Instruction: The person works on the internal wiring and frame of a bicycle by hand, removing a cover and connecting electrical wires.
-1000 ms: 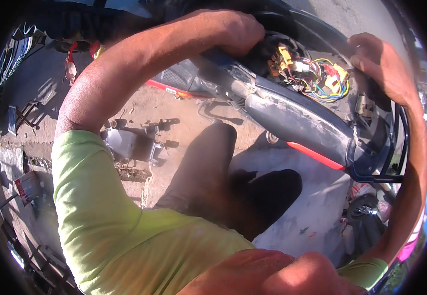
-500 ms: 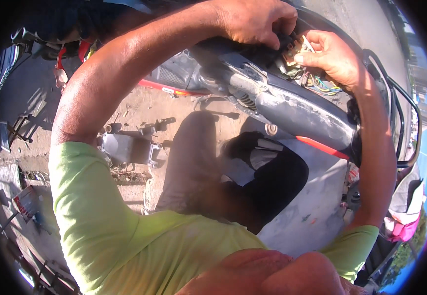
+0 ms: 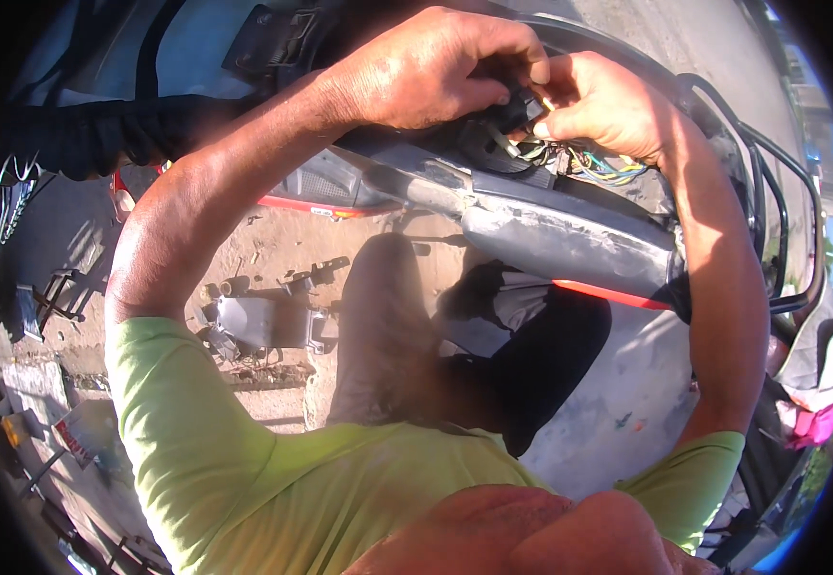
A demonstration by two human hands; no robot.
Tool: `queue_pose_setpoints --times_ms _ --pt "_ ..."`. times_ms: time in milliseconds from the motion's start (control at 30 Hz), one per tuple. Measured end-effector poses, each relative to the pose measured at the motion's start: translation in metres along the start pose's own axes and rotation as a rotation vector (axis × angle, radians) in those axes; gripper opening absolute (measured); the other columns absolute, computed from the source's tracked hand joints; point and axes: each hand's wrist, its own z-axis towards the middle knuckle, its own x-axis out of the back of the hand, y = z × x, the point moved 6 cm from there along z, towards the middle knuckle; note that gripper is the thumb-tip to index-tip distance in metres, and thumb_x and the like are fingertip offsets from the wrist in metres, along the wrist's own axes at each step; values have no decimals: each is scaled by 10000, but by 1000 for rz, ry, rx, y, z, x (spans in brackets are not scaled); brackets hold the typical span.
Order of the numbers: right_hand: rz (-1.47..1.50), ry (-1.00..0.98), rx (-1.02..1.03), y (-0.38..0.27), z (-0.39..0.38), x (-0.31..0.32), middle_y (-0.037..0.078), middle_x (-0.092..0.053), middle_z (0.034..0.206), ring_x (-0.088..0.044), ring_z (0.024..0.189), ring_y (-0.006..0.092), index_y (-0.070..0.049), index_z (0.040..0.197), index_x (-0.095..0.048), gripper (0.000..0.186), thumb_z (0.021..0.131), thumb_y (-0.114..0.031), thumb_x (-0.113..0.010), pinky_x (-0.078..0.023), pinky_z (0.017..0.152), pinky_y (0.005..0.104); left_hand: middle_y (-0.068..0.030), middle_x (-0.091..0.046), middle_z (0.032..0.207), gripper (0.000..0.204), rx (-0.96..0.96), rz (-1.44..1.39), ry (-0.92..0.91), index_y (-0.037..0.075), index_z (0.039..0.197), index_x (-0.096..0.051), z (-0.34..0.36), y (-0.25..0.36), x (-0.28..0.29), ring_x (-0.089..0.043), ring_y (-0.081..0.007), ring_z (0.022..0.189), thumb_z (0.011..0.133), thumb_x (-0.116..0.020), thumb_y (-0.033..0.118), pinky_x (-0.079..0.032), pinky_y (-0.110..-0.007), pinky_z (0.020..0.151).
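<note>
Above the motorcycle, my hands come together over its opened body. My left hand (image 3: 426, 72) is closed, thumb and fingers pinching at a small black part (image 3: 508, 110) that they partly hide. Facing it, my right hand (image 3: 603, 105) pinches a small pale, brass-coloured piece (image 3: 539, 107) right beside the black part; its exact kind is hidden by the fingers. Just below my right hand lies a bundle of wires (image 3: 599, 165), green, yellow and blue, with pale connectors. The long dark grey body panel (image 3: 570, 240) of the motorcycle runs below the wires, scuffed and dusty.
A black tubular rack (image 3: 776, 187) curves around my right forearm. On the ground to the left sits a grey metal box-shaped part (image 3: 246, 321) amid small loose pieces. A red strip (image 3: 613, 293) edges the motorcycle. Pink and white cloth (image 3: 814, 412) lies far right.
Both hands have shifted left, my left hand also a little lower. The brass-coloured piece shows less now, and a black part appears between the hands. The view has shifted slightly.
</note>
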Motion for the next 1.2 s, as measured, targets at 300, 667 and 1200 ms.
queue_pose_setpoints --times_ms 300,667,1200 --pt "-55 8 -52 -3 -2 1 72 -718 1026 -674 931 130 59 1198 -638 343 865 1 -696 -549 882 286 -134 -724 1037 254 -72 201 -17 48 1148 -694 6 9 5 -710 -261 983 898 -736 44 -565 -359 905" --pt "-155 -25 -59 0 -1 5 16 -677 967 -611 885 97 41 1137 -655 315 837 -28 -724 -505 815 274 -105 -717 1032 163 23 -46 -77 65 1043 -746 6 12 8 -708 -243 963 889 -750 13 -576 -366 872" --pt "-121 -43 -47 -1 -1 2 44 -705 1022 -630 949 128 50 1170 -665 348 829 -2 -714 -502 900 287 -84 -711 1044 177 2 -104 -86 74 1052 -759 9 10 3 -700 -219 973 899 -743 -14 -575 -352 877"
